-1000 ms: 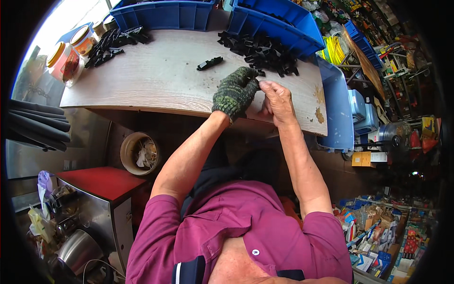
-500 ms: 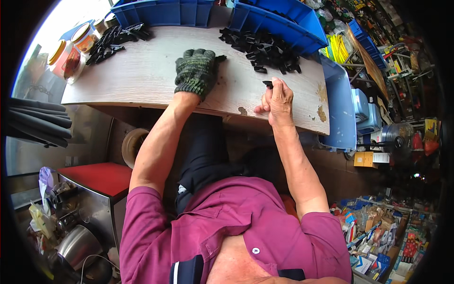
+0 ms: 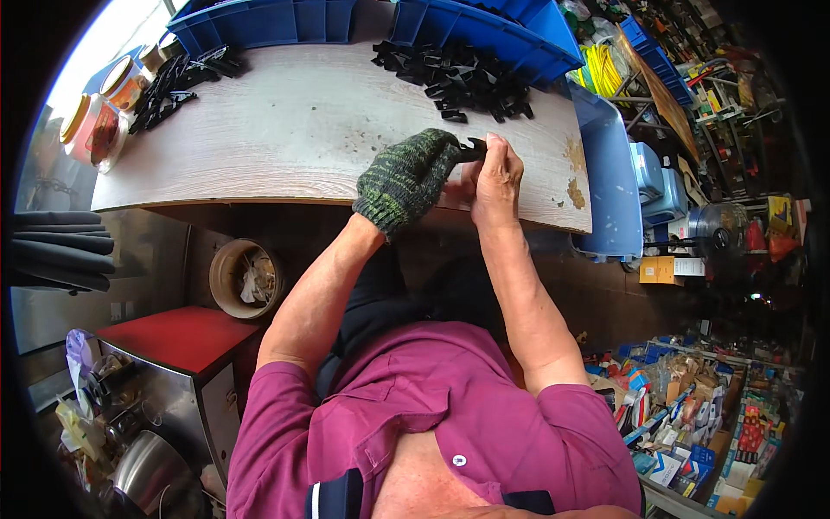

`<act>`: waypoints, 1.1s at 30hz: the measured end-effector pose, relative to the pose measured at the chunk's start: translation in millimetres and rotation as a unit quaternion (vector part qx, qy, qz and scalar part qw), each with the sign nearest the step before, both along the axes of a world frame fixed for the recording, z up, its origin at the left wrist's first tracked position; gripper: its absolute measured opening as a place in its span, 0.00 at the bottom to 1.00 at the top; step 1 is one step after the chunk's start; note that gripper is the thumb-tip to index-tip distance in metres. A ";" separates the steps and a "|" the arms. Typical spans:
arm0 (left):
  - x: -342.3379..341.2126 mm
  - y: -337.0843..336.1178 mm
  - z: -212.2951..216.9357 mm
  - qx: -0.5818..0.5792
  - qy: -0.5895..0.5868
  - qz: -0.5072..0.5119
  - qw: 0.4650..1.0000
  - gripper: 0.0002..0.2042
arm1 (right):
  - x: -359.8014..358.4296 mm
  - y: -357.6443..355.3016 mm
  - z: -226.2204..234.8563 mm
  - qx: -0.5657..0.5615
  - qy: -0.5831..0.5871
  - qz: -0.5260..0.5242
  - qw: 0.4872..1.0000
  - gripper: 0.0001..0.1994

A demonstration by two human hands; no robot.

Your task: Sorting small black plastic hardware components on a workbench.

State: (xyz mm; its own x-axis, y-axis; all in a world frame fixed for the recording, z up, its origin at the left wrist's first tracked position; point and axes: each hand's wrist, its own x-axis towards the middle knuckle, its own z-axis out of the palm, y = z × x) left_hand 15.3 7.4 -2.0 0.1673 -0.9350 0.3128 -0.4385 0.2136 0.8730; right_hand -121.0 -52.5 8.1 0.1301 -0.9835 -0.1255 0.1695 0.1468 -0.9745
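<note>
My left hand point(image 3: 408, 177), in a dark green and black knitted glove, and my bare right hand point(image 3: 499, 180) meet above the front edge of the table. Between their fingertips is a small black plastic piece point(image 3: 472, 150); both hands are closed on it. Whether it is one piece or two put together, I cannot tell. Behind my hands lies a heap of similar short black pieces point(image 3: 462, 82). A second heap, of longer dark pieces point(image 3: 169, 97), lies at the table's far left.
The pale wooden table point(image 3: 251, 138) has chipped spots on its right. Two blue crates point(image 3: 268, 22) line its back edge, and lidded jars point(image 3: 91, 130) stand at its left end. A light blue bin point(image 3: 609, 173) is at the right; a round bucket point(image 3: 226, 281) sits below the table.
My left hand has moved right and toward me, meeting my right hand, with fingers now at the black piece. My right hand has shifted slightly left. The whole view has shifted a little.
</note>
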 end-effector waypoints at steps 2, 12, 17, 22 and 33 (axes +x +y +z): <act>1.1 -2.5 -0.4 0.012 0.000 0.008 1.000 0.12 | 1.8 -6.1 -11.5 -0.037 0.000 -0.004 0.999 0.15; -42.2 -10.0 5.8 0.015 0.085 0.060 0.994 0.21 | -15.2 -8.8 -19.5 -0.153 0.044 -0.016 0.987 0.13; -15.3 2.9 -5.6 -0.053 -0.001 0.045 0.998 0.21 | -7.5 -1.9 -8.2 -0.104 0.011 0.018 0.994 0.13; 132.5 -1.7 -11.0 -0.194 -0.310 0.336 0.868 0.19 | -5.5 1.7 -6.6 -0.061 -0.015 0.027 0.998 0.14; 313.7 37.7 -30.3 0.041 -0.464 0.384 0.797 0.18 | 0.0 -0.8 -6.5 -0.060 0.000 0.028 0.998 0.14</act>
